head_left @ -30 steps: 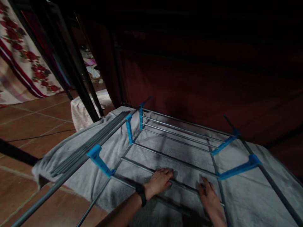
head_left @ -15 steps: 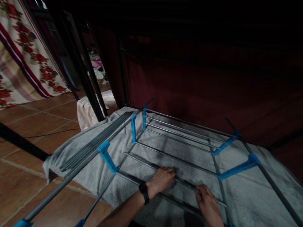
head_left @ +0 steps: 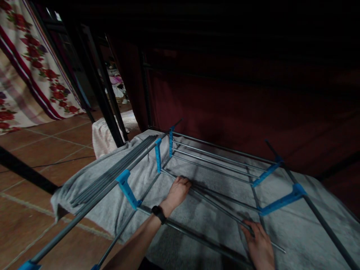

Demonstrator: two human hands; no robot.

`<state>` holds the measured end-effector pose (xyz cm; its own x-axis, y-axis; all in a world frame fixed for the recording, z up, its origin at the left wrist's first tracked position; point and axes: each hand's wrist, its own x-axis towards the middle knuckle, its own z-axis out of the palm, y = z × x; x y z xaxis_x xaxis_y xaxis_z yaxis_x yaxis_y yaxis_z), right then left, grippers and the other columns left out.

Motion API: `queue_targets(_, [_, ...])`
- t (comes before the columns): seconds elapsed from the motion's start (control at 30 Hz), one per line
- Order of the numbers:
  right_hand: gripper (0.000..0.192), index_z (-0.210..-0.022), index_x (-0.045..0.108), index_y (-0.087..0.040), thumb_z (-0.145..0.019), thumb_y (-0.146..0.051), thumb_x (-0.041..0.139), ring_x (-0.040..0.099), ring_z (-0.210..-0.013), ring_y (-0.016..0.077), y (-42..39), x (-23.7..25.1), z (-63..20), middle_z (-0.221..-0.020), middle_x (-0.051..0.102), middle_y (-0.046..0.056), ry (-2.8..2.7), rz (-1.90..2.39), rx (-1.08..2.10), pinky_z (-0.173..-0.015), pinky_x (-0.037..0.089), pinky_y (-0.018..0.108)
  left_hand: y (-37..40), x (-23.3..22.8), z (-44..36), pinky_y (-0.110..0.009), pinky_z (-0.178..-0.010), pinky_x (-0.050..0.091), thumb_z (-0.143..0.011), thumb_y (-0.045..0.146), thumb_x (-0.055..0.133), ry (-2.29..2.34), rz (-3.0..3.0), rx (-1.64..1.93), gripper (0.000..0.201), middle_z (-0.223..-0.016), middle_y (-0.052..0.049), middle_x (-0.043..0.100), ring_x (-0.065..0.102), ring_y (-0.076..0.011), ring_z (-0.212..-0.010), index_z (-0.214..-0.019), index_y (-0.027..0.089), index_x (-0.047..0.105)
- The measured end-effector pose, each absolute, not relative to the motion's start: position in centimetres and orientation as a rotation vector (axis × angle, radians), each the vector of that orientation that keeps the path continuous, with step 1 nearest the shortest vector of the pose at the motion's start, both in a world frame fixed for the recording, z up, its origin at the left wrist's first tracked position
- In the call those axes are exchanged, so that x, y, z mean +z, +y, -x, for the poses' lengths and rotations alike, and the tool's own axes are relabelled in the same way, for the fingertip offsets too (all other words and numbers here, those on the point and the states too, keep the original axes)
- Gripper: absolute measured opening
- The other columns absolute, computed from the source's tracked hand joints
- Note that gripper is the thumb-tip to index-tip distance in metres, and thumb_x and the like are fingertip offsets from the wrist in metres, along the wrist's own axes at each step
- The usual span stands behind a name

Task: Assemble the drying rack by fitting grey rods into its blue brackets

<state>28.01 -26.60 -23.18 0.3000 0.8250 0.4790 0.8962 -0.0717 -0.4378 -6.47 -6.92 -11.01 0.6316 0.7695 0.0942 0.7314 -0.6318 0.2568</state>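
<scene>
A loose grey metal tube [head_left: 218,206] lies at a slant across a rack frame of grey tubes and blue plastic brackets. My left hand [head_left: 178,191], with a black watch on the wrist, is closed around the tube near its far end, where it meets a fixed crossbar [head_left: 236,201]. Nearer to me, my right hand [head_left: 258,242] grips the same tube, and its free end sticks out past the fingers. Blue brackets [head_left: 282,200] hold the crossbars on the right, with other blue brackets [head_left: 128,191] on the left. The tube's far tip is hidden by my left hand.
Several spare grey tubes [head_left: 112,170] lie bundled on the grey blanket [head_left: 101,210] at the left. Black metal posts [head_left: 98,82] stand beyond. A dark red cloth [head_left: 225,108] hangs behind the frame. Tiled floor [head_left: 25,228] shows on the left, below a floral curtain [head_left: 42,71].
The loose tube has swung from roughly parallel to the crossbars to a slant, its left end farther away. My left hand moved left and forward; my right hand moved slightly right.
</scene>
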Motion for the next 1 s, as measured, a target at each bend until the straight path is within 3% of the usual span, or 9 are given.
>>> queue_targets(0.23, [0.054,-0.106,0.071,-0.023,-0.101,-0.065,0.037,0.069,-0.099,0.0330,-25.0,-21.7,-26.2,-0.106,0.073,0.013,-1.509,1.888,-0.040,-0.093,0.053,0.051,-5.1,-10.7,7.0,-0.040,-0.107,0.041,-0.098,0.010,0.045,1.242,-2.689,0.383,0.028,-0.103,-0.008,0.071,0.064,-0.0237,-0.106,-0.106,0.019,0.071])
queue_targets(0.47, [0.048,-0.111,0.069,-0.022,-0.104,-0.059,0.039,0.069,-0.098,0.0327,-24.4,-21.0,-25.9,-0.107,0.072,0.012,-1.570,1.847,-0.111,-0.092,0.053,0.050,-4.5,-11.3,7.4,-0.040,-0.103,0.045,-0.096,0.009,0.048,1.241,-2.710,0.436,0.025,-0.099,-0.005,0.070,0.063,-0.0222,-0.100,-0.100,0.019,0.071])
queue_targets(1.0, [0.045,-0.106,0.068,-0.021,-0.107,-0.057,0.040,0.066,-0.092,0.0316,-22.5,-20.0,-26.5,-0.101,0.071,0.012,-1.597,1.764,-0.355,-0.082,0.050,0.047,-4.3,-10.7,7.7,-0.039,-0.103,0.045,-0.099,0.009,0.045,1.229,-2.738,0.458,0.028,-0.104,-0.006,0.073,0.064,-0.0219,-0.104,-0.106,0.019,0.070])
